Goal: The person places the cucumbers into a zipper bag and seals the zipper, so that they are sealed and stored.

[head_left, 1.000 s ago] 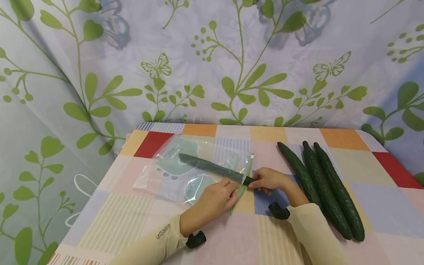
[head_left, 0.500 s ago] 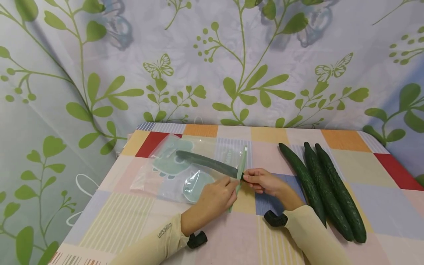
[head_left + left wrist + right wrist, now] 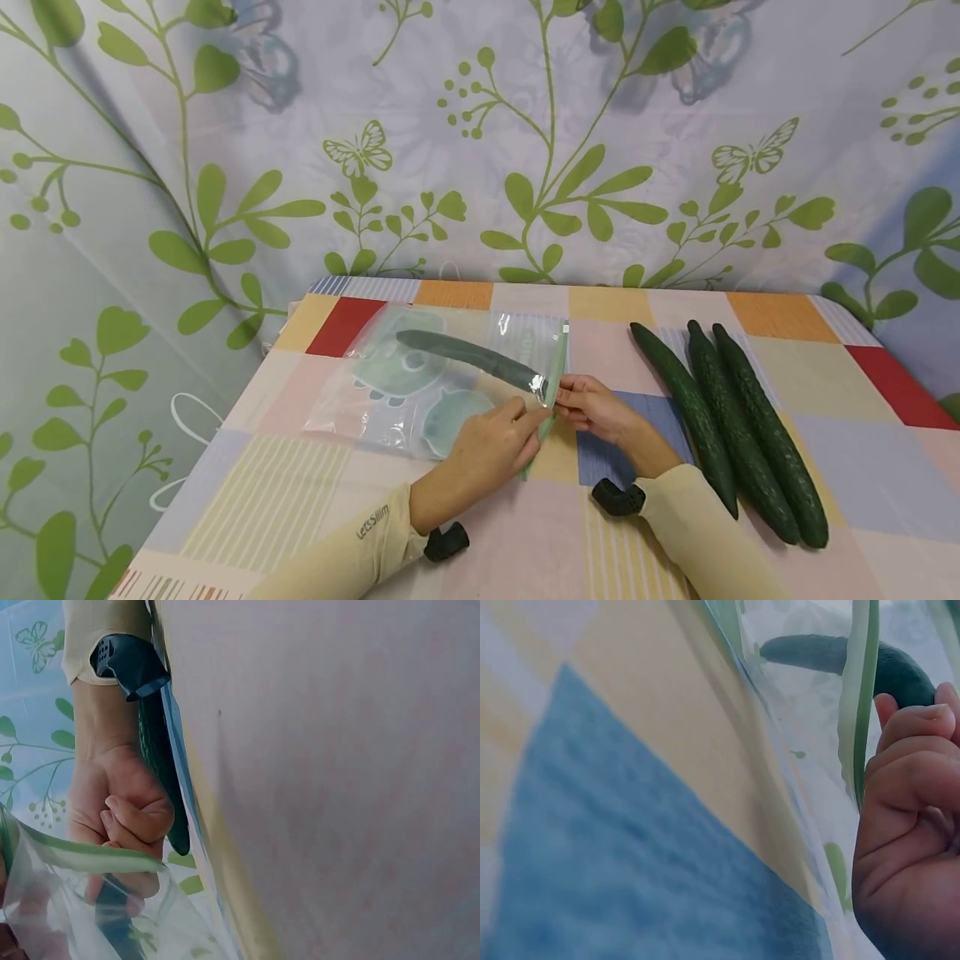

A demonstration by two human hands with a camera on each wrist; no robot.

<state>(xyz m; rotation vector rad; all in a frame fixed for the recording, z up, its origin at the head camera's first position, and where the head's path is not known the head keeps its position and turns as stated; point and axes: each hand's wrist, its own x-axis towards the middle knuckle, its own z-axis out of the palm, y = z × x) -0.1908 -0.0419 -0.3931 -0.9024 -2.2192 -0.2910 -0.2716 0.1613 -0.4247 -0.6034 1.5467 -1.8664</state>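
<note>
A clear zip bag [image 3: 382, 425] with a green-edged mouth and pale green printed shapes lies on the table. Inside it stretches a dark green cucumber [image 3: 472, 354], its near end at the bag's mouth. My left hand [image 3: 483, 450] pinches the green edge of the bag; in the left wrist view only bits of its fingers show at the lower left. My right hand [image 3: 603, 414] grips the cucumber's end with curled fingers, and the right wrist view shows the green rim [image 3: 860, 712] beside them. Through the plastic, the left wrist view shows right fingertips [image 3: 135, 883] at the cucumber.
To the right of my right forearm, several more cucumbers [image 3: 738, 433] lie side by side on the patchwork tablecloth [image 3: 840, 475]. Behind the table hangs a leaf-patterned curtain [image 3: 420, 208]. A white cord [image 3: 174, 408] loops by the left table edge.
My right hand has moved left, pushing the cucumber deeper into the bag. The green mouth tipped up, then settled around the cucumber's end. My left hand has kept its hold on the edge.
</note>
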